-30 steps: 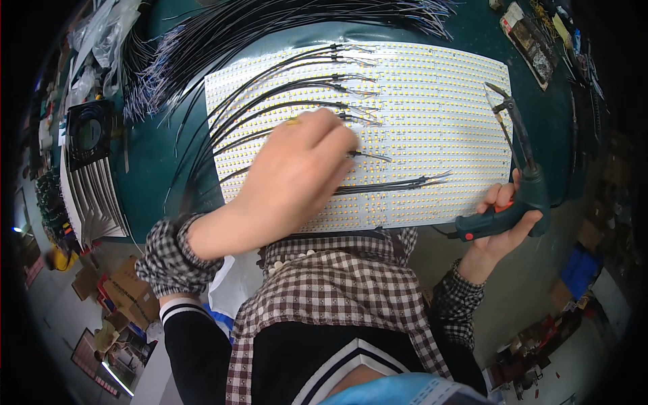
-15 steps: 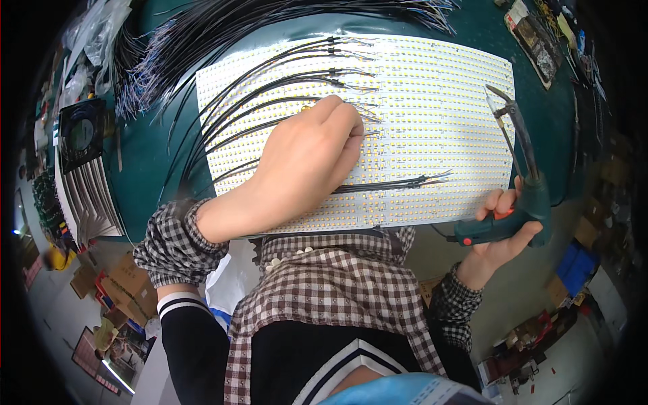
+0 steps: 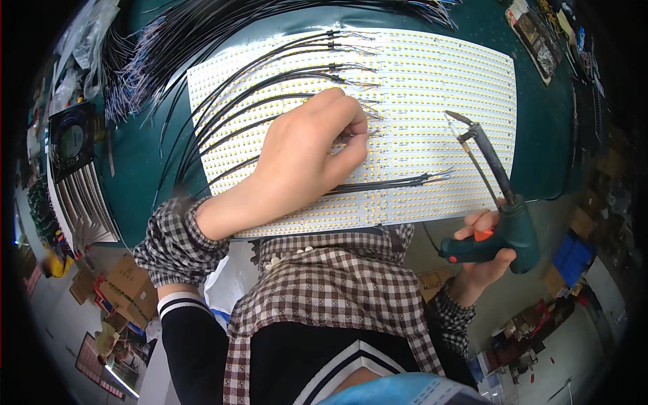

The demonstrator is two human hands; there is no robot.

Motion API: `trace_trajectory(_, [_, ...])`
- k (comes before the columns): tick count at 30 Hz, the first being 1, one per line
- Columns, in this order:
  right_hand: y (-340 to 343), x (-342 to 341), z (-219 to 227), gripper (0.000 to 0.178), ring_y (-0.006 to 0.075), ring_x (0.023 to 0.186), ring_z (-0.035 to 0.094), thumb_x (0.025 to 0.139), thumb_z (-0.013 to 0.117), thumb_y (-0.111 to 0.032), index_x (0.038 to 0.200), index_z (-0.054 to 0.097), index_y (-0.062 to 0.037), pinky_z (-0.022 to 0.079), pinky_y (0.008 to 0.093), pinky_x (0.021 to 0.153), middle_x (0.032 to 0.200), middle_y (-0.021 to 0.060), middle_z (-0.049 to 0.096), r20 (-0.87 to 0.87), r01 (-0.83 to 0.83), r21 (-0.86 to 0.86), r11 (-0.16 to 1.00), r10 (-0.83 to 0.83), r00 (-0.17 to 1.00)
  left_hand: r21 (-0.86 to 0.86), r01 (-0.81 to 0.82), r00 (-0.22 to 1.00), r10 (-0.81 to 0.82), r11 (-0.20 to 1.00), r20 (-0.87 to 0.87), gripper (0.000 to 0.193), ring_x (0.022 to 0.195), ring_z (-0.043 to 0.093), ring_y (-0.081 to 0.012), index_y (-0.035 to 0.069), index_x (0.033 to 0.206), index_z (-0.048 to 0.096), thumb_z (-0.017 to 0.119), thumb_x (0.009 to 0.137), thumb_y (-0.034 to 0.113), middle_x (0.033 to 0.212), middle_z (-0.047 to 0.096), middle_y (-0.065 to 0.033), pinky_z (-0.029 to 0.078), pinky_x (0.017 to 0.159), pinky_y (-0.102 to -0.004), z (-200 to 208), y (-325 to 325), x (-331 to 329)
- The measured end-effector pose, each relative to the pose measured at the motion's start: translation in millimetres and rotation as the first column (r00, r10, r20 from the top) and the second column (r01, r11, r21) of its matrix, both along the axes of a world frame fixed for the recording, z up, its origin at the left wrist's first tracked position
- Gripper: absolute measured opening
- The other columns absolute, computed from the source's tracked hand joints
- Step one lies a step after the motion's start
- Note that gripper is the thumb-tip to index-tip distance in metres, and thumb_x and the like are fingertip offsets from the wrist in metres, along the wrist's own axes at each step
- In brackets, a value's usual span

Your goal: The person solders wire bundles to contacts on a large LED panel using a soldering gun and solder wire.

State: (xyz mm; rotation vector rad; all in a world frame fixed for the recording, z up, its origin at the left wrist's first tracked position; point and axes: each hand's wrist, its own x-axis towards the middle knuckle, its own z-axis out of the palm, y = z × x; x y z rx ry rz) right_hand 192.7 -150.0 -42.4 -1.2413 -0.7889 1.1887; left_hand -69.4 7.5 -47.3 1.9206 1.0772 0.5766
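A white LED panel (image 3: 439,88), lined with rows of small yellow chips, lies on the green table. Black cables (image 3: 270,74) with thin stripped wire ends cross its left half, reaching its middle strip. Over them my left hand (image 3: 304,145) is closed in a pinch, apparently on one black cable; its fingertips partly hide it. Below the pinch, a loose bunch of black cables (image 3: 385,183) rests on the panel. My right hand (image 3: 482,250) grips a green soldering gun (image 3: 496,233) by its handle, a finger at the orange trigger. The gun's tip is raised over the panel's right half.
A big bundle of black wires (image 3: 202,34) covers the table's back left. On the left are a small black fan (image 3: 71,140) and a stack of white sheets (image 3: 84,206). A dark, worn block (image 3: 534,40) lies at the back right.
The soldering gun has moved left, its tip now farther in over the panel. My left hand has turned slightly, opening a gap between thumb and fingers. The panel has shifted slightly.
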Motion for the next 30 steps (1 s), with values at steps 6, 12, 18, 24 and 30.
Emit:
trace_trajectory(6, [-7.4, -10.4, 8.2, 0.09, 0.0218, 0.083, 0.061, 0.079, 0.063, -0.058, 0.13, 0.035, 0.0101, 0.056, 0.0285, 0.06, 0.089, 0.0116, 0.057, 0.089, -0.006, -0.077, 0.997, 0.013, 0.996, -0.023, 0.025, 1.0, -0.025, 0.999, -0.014, 0.007, 0.068, 0.059, -0.0273, 0.005, 0.079, 0.055, 0.061, 0.075, 0.005, 0.076, 0.056, -0.0098, 0.047, 0.06, -0.0361, 4.1, 3.6, -0.9])
trace_trajectory(12, [-4.5, -20.0, 16.6, 0.076, 0.0244, 0.074, 0.061, 0.077, 0.061, -0.062, 0.098, 0.056, 0.0105, 0.05, 0.0319, 0.065, 0.078, 0.0161, 0.063, 0.227, -0.005, -0.139, 0.99, 0.036, 0.973, -0.076, 0.026, 0.999, -0.024, 0.997, 0.023, 0.006, 0.069, 0.058, -0.0279, 0.004, 0.079, 0.056, 0.06, 0.075, 0.006, 0.076, 0.056, -0.0097, 0.046, 0.06, -0.037, 3.3, 3.0, -1.3])
trace_trajectory(18, [-5.7, -26.6, 20.8, 0.072, 0.0229, 0.078, 0.06, 0.075, 0.065, -0.059, 0.095, 0.057, 0.0095, 0.051, 0.0325, 0.068, 0.079, 0.0146, 0.063, 0.227, -0.021, -0.166, 0.986, 0.059, 0.972, -0.078, 0.063, 0.998, -0.065, 0.995, -0.016, 0.009, 0.067, 0.054, -0.0154, 0.002, 0.082, 0.055, 0.06, 0.075, 0.0, 0.079, 0.053, -0.0061, 0.044, 0.055, -0.0249, 5.3, 4.4, -3.6])
trace_trajectory(24, [-8.4, -35.9, 18.6, 0.068, 0.0213, 0.074, 0.06, 0.074, 0.067, -0.06, 0.09, 0.056, 0.0058, 0.052, 0.0288, 0.063, 0.082, 0.0137, 0.057, 0.244, 0.007, -0.218, 0.976, 0.047, 0.969, -0.085, 0.074, 0.997, -0.076, 0.994, -0.015, 0.009, 0.068, 0.055, -0.0159, 0.002, 0.082, 0.055, 0.06, 0.075, -0.001, 0.079, 0.052, -0.006, 0.044, 0.055, -0.0253, 5.2, 5.7, -2.9])
trace_trajectory(30, [-9.0, -31.5, 17.0, 0.069, 0.0217, 0.075, 0.059, 0.072, 0.068, -0.06, 0.09, 0.056, 0.005, 0.051, 0.0301, 0.065, 0.083, 0.0137, 0.058, 0.284, -0.074, -0.247, 0.966, 0.145, 0.948, -0.093, 0.073, 0.997, -0.074, 0.993, -0.017, 0.009, 0.067, 0.054, -0.0158, 0.002, 0.082, 0.055, 0.059, 0.075, -0.001, 0.079, 0.052, -0.006, 0.044, 0.055, -0.0253, 5.5, 5.9, -2.9])
